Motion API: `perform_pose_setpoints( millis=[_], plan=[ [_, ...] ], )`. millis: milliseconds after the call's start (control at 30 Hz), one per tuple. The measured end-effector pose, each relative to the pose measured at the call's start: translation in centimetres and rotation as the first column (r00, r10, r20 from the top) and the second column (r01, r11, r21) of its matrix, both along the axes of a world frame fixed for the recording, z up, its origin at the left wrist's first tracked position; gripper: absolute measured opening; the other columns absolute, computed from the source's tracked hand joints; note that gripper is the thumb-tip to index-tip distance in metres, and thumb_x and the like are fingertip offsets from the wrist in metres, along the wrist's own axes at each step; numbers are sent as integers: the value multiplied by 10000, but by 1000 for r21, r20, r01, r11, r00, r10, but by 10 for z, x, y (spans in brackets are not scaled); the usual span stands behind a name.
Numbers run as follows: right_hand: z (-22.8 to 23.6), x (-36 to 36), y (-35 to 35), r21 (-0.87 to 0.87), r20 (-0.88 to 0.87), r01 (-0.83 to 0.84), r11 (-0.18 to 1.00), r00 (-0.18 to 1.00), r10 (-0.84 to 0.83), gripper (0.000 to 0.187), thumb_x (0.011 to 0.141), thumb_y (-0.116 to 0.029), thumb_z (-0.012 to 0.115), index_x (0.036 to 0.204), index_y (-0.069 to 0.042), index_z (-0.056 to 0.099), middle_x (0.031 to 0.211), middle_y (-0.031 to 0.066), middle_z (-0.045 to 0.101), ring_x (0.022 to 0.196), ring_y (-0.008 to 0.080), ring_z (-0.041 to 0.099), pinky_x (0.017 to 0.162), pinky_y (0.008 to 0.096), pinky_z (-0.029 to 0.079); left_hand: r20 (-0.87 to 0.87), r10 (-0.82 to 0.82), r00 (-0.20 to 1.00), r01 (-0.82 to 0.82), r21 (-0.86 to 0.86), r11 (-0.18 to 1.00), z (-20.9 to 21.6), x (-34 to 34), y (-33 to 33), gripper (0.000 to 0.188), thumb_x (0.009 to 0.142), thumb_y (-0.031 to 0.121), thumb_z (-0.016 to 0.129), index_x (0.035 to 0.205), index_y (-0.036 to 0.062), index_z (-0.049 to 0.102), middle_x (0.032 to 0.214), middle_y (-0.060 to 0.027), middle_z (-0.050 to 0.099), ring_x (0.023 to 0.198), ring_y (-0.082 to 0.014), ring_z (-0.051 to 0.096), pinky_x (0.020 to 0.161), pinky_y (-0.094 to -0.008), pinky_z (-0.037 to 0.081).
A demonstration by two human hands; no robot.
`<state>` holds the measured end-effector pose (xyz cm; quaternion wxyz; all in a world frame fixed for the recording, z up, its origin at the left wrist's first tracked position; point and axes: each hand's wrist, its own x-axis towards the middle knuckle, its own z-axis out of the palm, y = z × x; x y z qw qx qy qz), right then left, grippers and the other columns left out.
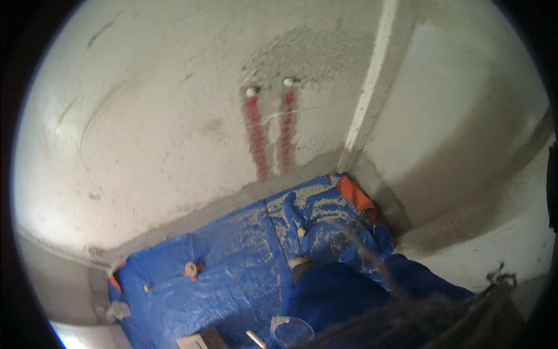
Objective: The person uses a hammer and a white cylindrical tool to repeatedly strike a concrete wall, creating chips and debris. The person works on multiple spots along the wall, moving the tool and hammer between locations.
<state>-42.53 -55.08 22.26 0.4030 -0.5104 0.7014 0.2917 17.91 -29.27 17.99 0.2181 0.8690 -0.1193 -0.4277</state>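
Two pipe stubs (269, 87) are sitting plastered into the grey wall (145, 128), red marks (256, 136) running below them. Sandy mortar is lying spilled on the blue tarp (232, 262). Neither hand is showing, so I cannot tell their state.

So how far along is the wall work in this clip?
Looks done: the wall is plastered, with two red chases running up to two capped pipe ends. In hand: nothing visible; neither hand is in view, only a blue trouser leg. Left: the red chases are not yet covered, and plaster dust lies over the blue tarp, with small bits scattered on it.
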Motion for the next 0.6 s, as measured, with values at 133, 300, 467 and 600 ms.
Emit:
perform_pose_setpoints(
  millis=[133, 300, 467, 600],
  plan=[
    [-3, -15, 66, -1, 69, 132, 991, 989, -132, 446, 911, -351, 681, 1233, -42, 685, 896, 233, 711, 797, 364, 706, 697, 506, 544, 19, -94, 995, 94, -28, 995, 5, 0, -49, 322, 877, 287, 740, 947, 17, 577, 758, -159, 660, 637, -284, 662, 589, -410, 537],
    [-21, -22, 88, 13, 135, 188, 982, 973, -188, 443, 923, -348, 670, 1232, -30, 672, 882, 230, 703, 783, 371, 695, 693, 511, 533, 42, -126, 991, 128, -57, 990, 16, -5, -101, 325, 888, 300, 729, 950, 17, 581, 766, -160, 661, 645, -292, 663, 592, -413, 538],
    [-44, -51, 9, 6, 184, 191, 982, 965, -189, 440, 935, -344, 658, 1231, -18, 659, 868, 227, 695, 769, 378, 684, 688, 516, 522, 74, -47, 996, 51, -49, 997, 13, -32, -167, 328, 898, 313, 718, 953, 18, 585, 774, -162, 663, 653, -299, 664, 594, -416, 539],
    [-72, -82, -80, -42, 236, 107, 993, 967, -94, 438, 945, -341, 648, 1230, -9, 648, 857, 225, 689, 758, 383, 675, 684, 520, 513, 108, 71, 992, -62, -86, 994, 3, -71, -215, 332, 907, 323, 710, 955, 18, 589, 780, -163, 665, 659, -305, 665, 596, -418, 539]
  ],
)
